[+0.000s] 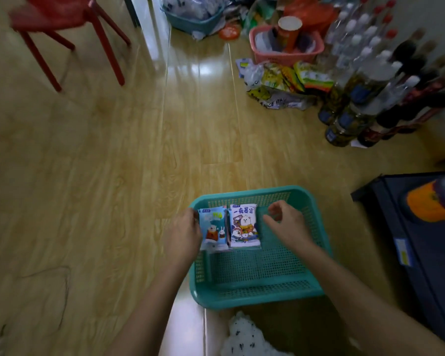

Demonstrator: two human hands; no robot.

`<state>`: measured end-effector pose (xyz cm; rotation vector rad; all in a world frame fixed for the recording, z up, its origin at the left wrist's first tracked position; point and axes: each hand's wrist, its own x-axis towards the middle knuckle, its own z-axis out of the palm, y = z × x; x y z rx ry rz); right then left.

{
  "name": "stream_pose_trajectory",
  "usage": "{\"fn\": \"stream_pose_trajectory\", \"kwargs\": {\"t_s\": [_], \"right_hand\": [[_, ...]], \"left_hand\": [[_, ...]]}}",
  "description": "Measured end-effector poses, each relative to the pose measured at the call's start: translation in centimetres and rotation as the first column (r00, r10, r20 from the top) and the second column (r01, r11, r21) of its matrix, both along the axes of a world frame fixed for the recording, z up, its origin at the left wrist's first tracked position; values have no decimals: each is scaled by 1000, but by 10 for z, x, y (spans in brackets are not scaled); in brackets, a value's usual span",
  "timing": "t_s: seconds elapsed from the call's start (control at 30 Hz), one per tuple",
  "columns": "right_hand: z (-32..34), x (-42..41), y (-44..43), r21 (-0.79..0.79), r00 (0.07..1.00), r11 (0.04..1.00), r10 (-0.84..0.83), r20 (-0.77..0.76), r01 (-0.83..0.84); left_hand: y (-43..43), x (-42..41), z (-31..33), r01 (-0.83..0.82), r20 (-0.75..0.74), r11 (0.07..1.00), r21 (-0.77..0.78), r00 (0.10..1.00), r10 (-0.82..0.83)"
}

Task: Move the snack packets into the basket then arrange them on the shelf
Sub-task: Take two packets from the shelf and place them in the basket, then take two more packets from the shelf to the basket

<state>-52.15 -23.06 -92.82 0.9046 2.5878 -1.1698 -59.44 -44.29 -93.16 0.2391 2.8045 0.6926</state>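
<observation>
A teal mesh basket [262, 291] sits on the wooden floor in front of me. Two snack packets lie side by side in its far left part: a light blue packet [214, 231] and a white packet with cartoon animals [244, 226]. My left hand [183, 235] rests against the left edge of the blue packet, at the basket's left rim. Just right of the white packet, my right hand [287, 223] hovers over the basket with its fingers curled and apart, holding nothing.
More snack packets [288, 78] lie in a pile on the floor at the far right, beside a pink basket [285, 46] and rows of bottles [370, 80]. A second teal basket [193, 16] stands at the back. A red chair [62, 27] is far left; a dark box [416, 235] is at right.
</observation>
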Motion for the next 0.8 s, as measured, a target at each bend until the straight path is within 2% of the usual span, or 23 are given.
{"fn": "stream_pose_trajectory", "kwargs": {"t_s": [0.1, 0.23, 0.37, 0.5, 0.63, 0.73, 0.8], "right_hand": [[112, 7, 21, 60, 999, 998, 34, -35, -32], [292, 30, 47, 161, 997, 986, 52, -63, -41], [476, 72, 63, 258, 988, 966, 22, -150, 18], [632, 131, 74, 304, 973, 945, -54, -225, 122], [736, 207, 83, 358, 928, 882, -194, -319, 308], [781, 273, 71, 440, 882, 779, -297, -367, 446], [799, 316, 51, 448, 834, 713, -379, -402, 540]], "left_hand": [[1, -10, 117, 78, -40, 997, -8, 996, -78], [7, -16, 292, 175, -162, 983, -49, 970, -181], [27, -7, 475, 255, -257, 964, -82, 929, -267], [47, 12, 635, 345, -312, 938, -31, 888, -337], [59, 37, 740, 463, -432, 886, -11, 797, -422], [67, 64, 781, 581, -514, 813, -25, 691, -509], [71, 81, 792, 650, -511, 760, -13, 649, -564]]}}
